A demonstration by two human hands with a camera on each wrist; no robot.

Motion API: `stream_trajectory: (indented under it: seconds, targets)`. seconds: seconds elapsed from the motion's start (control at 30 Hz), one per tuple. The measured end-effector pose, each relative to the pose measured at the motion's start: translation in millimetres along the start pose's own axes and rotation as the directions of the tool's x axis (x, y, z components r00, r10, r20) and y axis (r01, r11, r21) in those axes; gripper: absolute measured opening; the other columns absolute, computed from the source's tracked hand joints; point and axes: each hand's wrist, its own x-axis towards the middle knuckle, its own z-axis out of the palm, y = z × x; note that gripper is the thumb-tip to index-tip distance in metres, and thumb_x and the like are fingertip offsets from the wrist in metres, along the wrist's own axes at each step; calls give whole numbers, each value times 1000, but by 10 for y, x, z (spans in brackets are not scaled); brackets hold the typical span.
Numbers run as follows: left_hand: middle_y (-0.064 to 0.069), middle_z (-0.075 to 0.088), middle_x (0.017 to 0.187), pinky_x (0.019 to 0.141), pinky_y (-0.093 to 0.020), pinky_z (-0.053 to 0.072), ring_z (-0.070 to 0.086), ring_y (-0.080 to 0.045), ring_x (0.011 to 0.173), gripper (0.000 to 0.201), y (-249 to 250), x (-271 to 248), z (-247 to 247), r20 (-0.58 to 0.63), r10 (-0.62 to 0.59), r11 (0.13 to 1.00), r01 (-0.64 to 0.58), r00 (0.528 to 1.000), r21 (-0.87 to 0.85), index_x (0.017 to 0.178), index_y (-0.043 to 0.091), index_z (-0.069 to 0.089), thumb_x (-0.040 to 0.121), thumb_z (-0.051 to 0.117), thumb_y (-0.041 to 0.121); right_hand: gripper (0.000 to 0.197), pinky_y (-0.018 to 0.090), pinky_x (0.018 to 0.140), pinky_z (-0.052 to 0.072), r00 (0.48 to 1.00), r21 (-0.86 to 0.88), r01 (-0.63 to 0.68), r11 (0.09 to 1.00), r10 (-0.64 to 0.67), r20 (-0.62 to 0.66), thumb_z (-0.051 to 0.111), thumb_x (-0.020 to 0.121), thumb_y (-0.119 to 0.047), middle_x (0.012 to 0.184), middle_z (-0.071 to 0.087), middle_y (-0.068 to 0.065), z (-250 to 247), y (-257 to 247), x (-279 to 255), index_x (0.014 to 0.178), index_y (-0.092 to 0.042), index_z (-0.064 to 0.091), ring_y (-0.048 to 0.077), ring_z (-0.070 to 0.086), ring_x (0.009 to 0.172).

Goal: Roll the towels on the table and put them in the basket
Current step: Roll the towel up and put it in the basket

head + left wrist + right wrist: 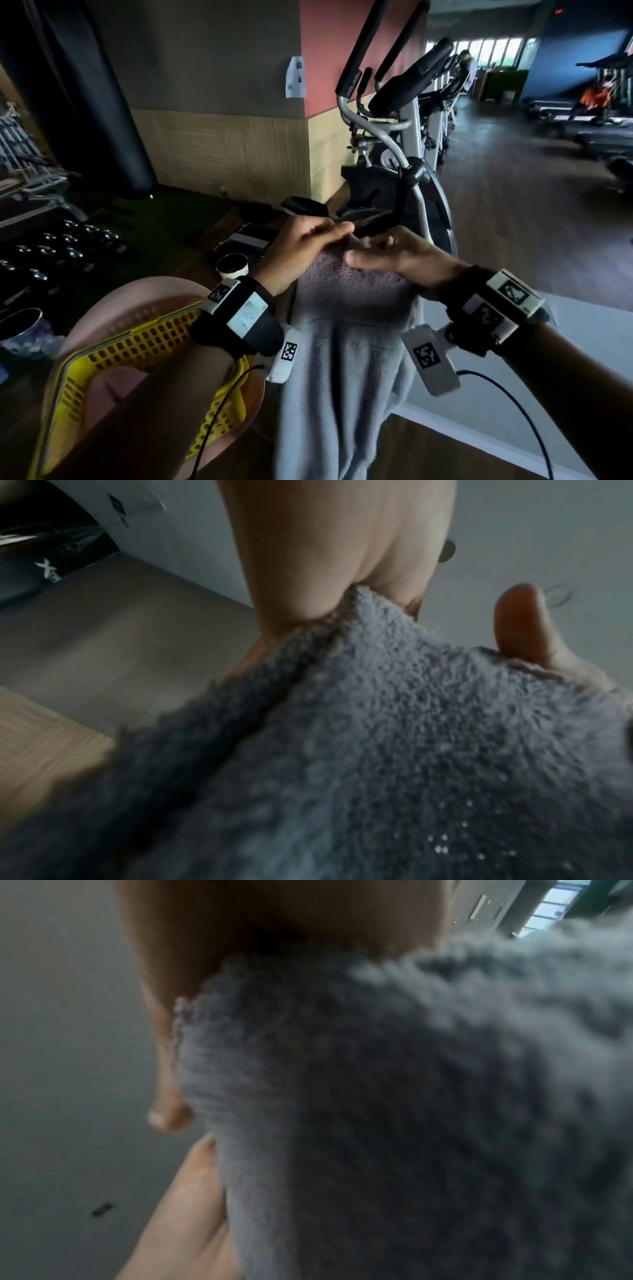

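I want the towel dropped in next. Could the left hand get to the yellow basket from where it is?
Probably yes. The basket sits just below the left hand with nothing between them, but both hands grip the hanging towel, so the hand isn't free.

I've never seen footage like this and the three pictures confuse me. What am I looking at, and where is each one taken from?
There is no machine here, just a person wearing cameras. The big picture comes from a head camera looking down at both hands in a gym. The left hand and right hand each have a grip on the top edge of a grey towel, which hangs down. The two close-ups come from wrist cameras, so they show mostly towel and fingers. A yellow basket sits lower left; a white table is on the right.
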Motion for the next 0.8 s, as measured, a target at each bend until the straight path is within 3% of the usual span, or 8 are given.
stream_trajectory:
  seconds: [0.1,0.2,0.3,0.37,0.47,0.53,0.7,0.8]
  targets:
    - [-15,69,88,77,-34,43,61,-17,83,38,-38,37,10,-11,-21,999,21,1000,-24,88,5,73,90,62,41,64,41,82,44,977,238,31,971,21,-213,74,79,-29,98,55,26,-278,19,54,104,23,48,30,49,90]
    - [-13,57,78,70,-37,35,51,-20,74,61,-58,58,31,-20,-32,999,32,999,-8,84,-6,64,84,63,55,38,53,99,38,971,395,40,918,56,-231,67,84,-12,111,58,29,-471,43,21,111,11,55,34,54,101]
    - [-1,63,74,69,-29,37,55,-12,72,35,3,139,181,7,-27,999,27,1000,31,77,8,70,90,63,40,18,35,93,51,999,123,-37,992,35,21,63,88,-3,103,71,11,-367,26,-70,98,-13,73,21,65,98]
    - [9,70,73,70,-15,40,61,0,72,23,62,159,295,19,-28,998,27,999,61,78,14,72,94,60,25,26,22,81,51,1000,78,-3,997,3,-6,60,86,4,88,73,-3,-423,45,-85,82,-17,75,8,65,84]
    - [-3,70,76,72,-27,41,59,-7,76,28,-39,149,328,-26,-42,998,43,999,40,79,12,73,93,60,32,28,48,103,40,976,329,26,944,48,-214,66,83,-9,113,61,28,-746,89,-72,104,9,62,31,58,101]
    - [-12,60,71,67,-39,37,53,-17,72,37,-90,151,341,-47,-44,998,46,998,43,76,10,71,90,62,44,38,53,107,37,971,415,-2,910,101,-216,68,82,-14,119,58,30,-882,173,-58,112,8,61,36,58,107]
    - [5,59,66,65,-26,36,52,-6,70,29,-81,299,505,-33,-56,996,58,998,60,73,15,71,88,65,38,10,22,75,47,999,23,-28,999,27,41,66,84,-21,84,70,-8,-675,226,28,82,-27,73,6,63,82]
    - [-1,53,67,65,-30,33,48,-12,68,38,-146,324,381,-25,-69,992,71,997,101,69,10,66,86,65,43,13,28,80,51,994,145,19,989,-3,-113,72,78,-21,91,73,13,-892,294,159,87,-13,76,17,65,86]
